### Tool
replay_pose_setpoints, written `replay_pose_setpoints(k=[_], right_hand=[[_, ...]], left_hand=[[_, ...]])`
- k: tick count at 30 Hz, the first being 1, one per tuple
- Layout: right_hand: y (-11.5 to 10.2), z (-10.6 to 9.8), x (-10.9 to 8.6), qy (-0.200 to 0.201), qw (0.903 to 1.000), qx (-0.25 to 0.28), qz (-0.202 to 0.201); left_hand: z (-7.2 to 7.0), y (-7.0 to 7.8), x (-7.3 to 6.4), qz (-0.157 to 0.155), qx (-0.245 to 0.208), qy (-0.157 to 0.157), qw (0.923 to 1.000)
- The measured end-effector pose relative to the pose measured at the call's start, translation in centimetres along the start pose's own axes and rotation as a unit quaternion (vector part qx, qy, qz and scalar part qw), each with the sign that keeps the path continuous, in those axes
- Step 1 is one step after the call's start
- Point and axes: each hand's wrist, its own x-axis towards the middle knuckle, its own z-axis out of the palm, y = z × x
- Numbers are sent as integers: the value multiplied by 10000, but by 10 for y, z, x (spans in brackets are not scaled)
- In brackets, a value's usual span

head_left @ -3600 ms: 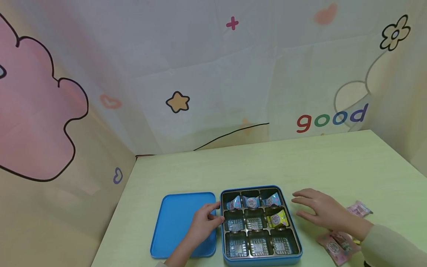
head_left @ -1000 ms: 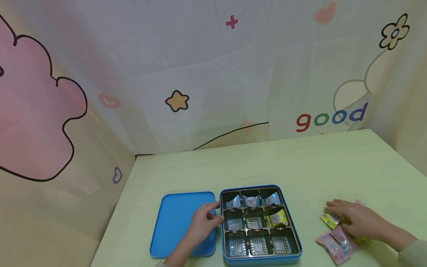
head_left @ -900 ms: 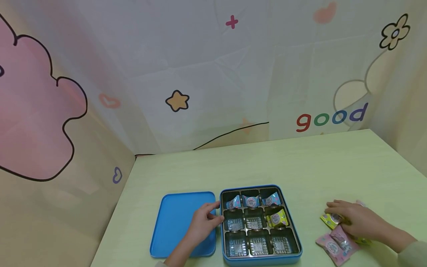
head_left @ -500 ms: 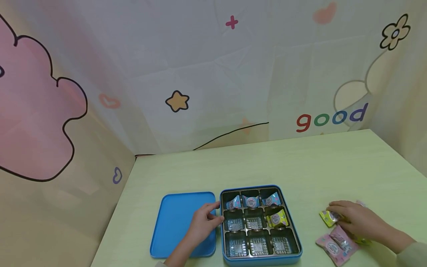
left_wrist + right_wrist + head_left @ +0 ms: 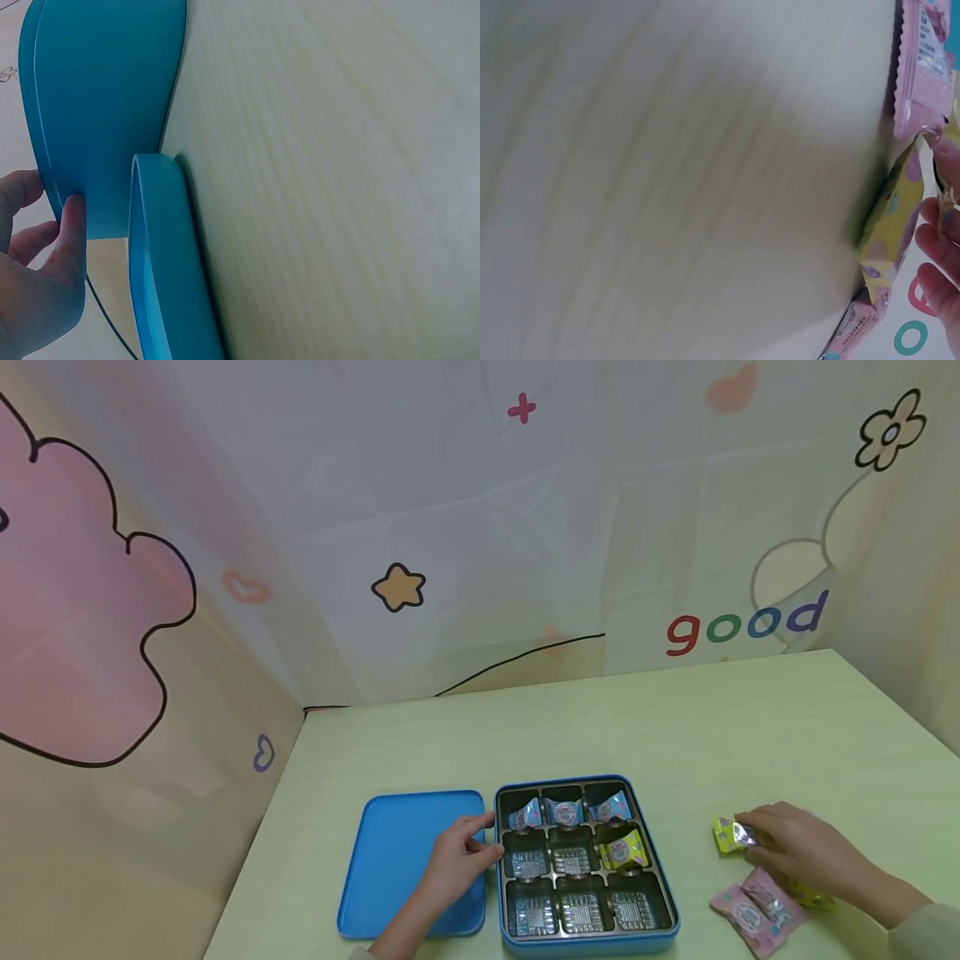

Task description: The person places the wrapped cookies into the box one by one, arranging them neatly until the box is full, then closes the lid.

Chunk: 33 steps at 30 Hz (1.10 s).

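My left hand holds the left rim of a blue tin; in the left wrist view its thumb lies on the outer wall, other fingertips at the rim. The tin has a dark nine-compartment insert: three blue-wrapped candies in the back row, one yellow-wrapped candy in the middle row's right compartment. Right of the tin, my right hand pinches another yellow-wrapped candy, partly hidden by the fingers. Below that hand lie pink-wrapped candies and a yellow one.
The tin's blue lid lies on the table just left of the tin, partly under my left forearm. A pink wrapper shows low in the right wrist view. A printed cloth hangs behind the pale green table.
My right hand has moved from beside the tin to the candy pile and pinches a yellow candy, shifting it slightly left and away from the pink ones. My left hand stays put.
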Motion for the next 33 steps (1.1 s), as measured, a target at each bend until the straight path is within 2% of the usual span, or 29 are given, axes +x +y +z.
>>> replay_pose_setpoints(k=[2, 4, 10, 14, 17, 22, 25, 29, 33], right_hand=[[-1, -2, 1, -30, 10000, 30, 78], [-2, -3, 2, -73, 9998, 46, 153], [-5, -6, 4, -82, 9997, 60, 218], [-5, -6, 5, 294, 9995, -88, -38], [-5, -6, 6, 631, 9975, -133, -274], [-8, -8, 9, 930, 9943, -131, -495], [-12, -11, 11, 855, 9953, -105, -437], [-17, -15, 15, 515, 9985, -22, -203], [-22, -19, 17, 404, 9991, -31, -133]], left_hand=[[-1, 7, -3, 0, 15, 1, 10000], [-1, 6, -2, -33, 30, 14, 10000], [4, -21, 8, 20, 14, 44, 10000], [5, -27, 10, 85, -10, 51, 10000], [5, -27, 9, 122, 10, 42, 9999], [4, -26, 9, 115, 57, 19, 9999], [4, -26, 9, 94, 42, 16, 9999], [4, -24, 9, 50, 50, 21, 10000], [2, -11, 4, 36, 23, -5, 10000]])
